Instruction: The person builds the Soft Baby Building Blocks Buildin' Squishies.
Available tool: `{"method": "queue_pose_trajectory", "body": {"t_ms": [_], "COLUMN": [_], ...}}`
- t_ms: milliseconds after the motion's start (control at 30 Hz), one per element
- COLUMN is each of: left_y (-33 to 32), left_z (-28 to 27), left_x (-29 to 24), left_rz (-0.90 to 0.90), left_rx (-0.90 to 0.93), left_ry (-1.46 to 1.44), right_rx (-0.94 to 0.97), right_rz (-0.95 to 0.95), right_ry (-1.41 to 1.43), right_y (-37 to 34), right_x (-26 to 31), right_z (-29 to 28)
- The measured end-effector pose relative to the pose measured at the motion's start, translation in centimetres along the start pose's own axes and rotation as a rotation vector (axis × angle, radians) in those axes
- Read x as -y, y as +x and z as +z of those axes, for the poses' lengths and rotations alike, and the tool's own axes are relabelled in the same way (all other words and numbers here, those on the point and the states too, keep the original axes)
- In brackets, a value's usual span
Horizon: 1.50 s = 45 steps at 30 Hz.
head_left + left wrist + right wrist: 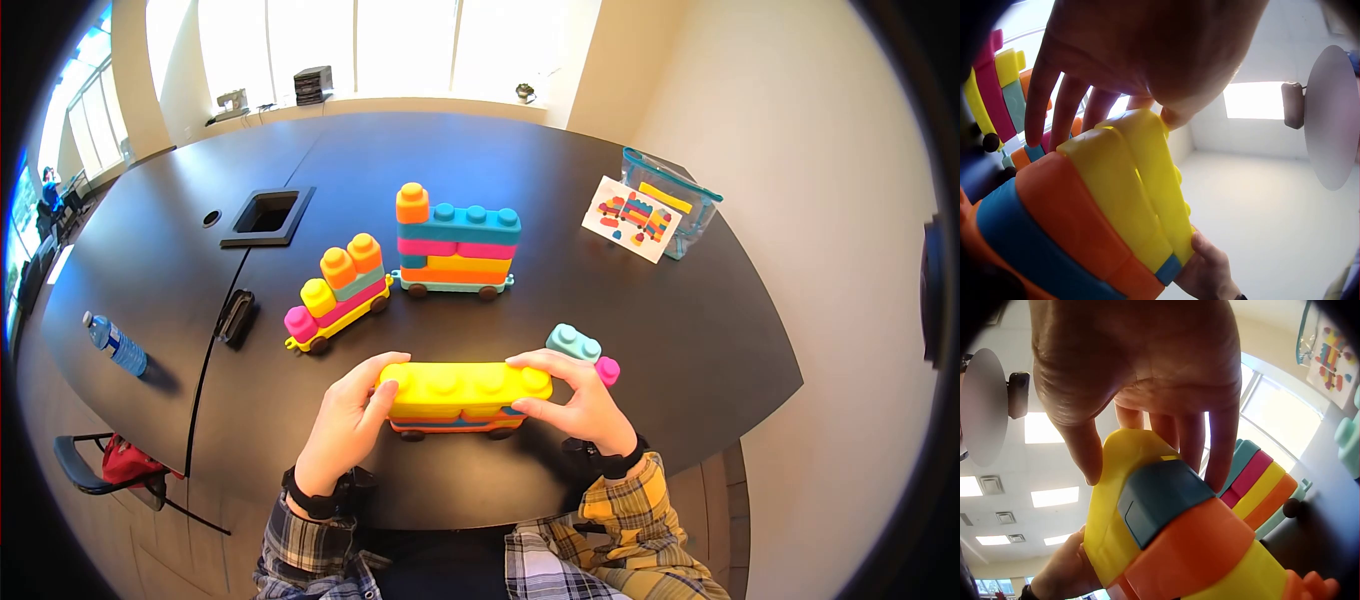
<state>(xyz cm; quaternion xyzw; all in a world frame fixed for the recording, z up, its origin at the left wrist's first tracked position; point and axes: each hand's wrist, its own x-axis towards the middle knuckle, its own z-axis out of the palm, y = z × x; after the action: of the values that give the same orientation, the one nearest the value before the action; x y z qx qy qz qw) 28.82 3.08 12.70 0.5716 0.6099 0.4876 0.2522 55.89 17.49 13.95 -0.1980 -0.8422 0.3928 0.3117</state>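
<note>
A long yellow building block tops a wheeled toy wagon of stacked blocks near the table's front edge. My left hand grips the yellow block's left end, thumb on the near side and fingers on the far side. At its right end my right hand holds it the same way. Under it, the right wrist view shows a dark blue block and an orange block. The left wrist view shows orange and blue layers below a second yellow layer; the wagon's base is partly hidden there.
Behind stand a tall block wagon and a lower block wagon. A pale teal block and a pink block lie to the right. Farther out are a picture card, a clear bag, a black case and a water bottle.
</note>
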Motion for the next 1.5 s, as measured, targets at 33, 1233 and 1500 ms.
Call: {"method": "queue_pose_trajectory", "body": {"t_ms": [33, 1233, 1500], "left_y": [0.0, -0.1, 0.0], "left_z": [-0.1, 0.0, 0.0], "left_x": [-0.1, 1.1, 0.8], "left_rz": [0.011, 0.064, 0.046], "left_rx": [-0.005, 0.028, 0.035], "left_ry": [0.046, -0.015, -0.031], "right_rx": [-0.003, -0.130, 0.094], "right_rz": [-0.001, -0.190, -0.287], "right_ry": [0.000, -0.202, -0.229], "right_y": [-0.1, 3.4, 4.2], "right_x": [-0.1, 1.8, 3.8], "right_z": [0.1, -2.1, 0.8]}}
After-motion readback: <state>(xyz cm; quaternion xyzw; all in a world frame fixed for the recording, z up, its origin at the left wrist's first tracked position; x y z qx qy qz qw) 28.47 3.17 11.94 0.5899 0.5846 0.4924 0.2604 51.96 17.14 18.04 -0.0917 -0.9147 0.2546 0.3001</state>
